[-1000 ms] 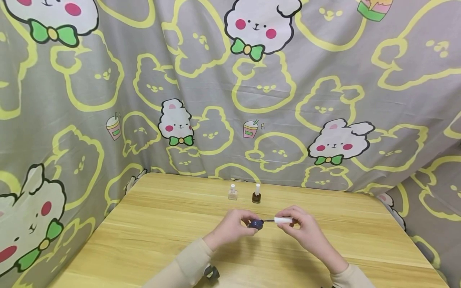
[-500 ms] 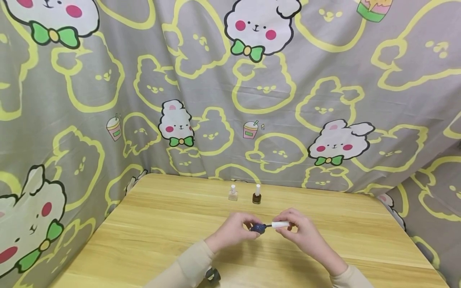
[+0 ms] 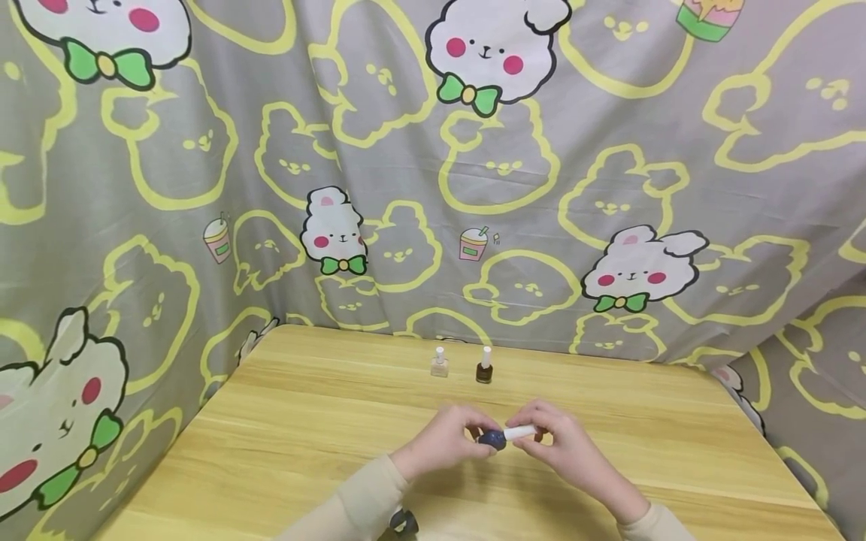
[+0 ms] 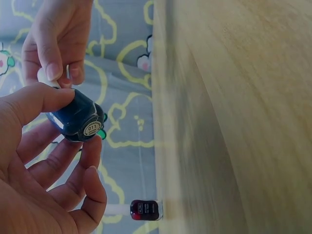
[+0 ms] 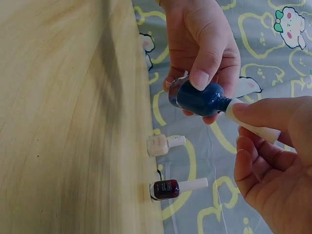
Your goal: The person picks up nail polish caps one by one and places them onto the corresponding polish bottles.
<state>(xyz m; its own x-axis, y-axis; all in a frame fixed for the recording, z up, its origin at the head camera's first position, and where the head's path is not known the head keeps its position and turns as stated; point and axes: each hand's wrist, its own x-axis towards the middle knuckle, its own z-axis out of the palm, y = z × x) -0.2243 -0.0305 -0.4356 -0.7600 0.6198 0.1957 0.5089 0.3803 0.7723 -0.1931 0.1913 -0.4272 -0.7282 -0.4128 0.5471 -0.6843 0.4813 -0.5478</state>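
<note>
My left hand grips a dark blue nail polish bottle between thumb and fingers, tilted on its side above the table. In the left wrist view its round base label reads 011. The white cap is pinched by my right hand. In the right wrist view the cap's open end sits at the bottle's threaded neck, with a bit of blue thread showing. The brush is hidden inside. Farther back stand a dark red nail polish bottle and a pale, clear-looking one, both with white caps on.
The wooden table runs back to a grey curtain printed with cartoon rabbits, which also hangs at both sides. A small black object lies by the left sleeve at the near edge.
The right hand has brought the cap leftward to the bottle's neck, and the brush stem that showed between them is now out of sight. Both hands have come slightly nearer.
</note>
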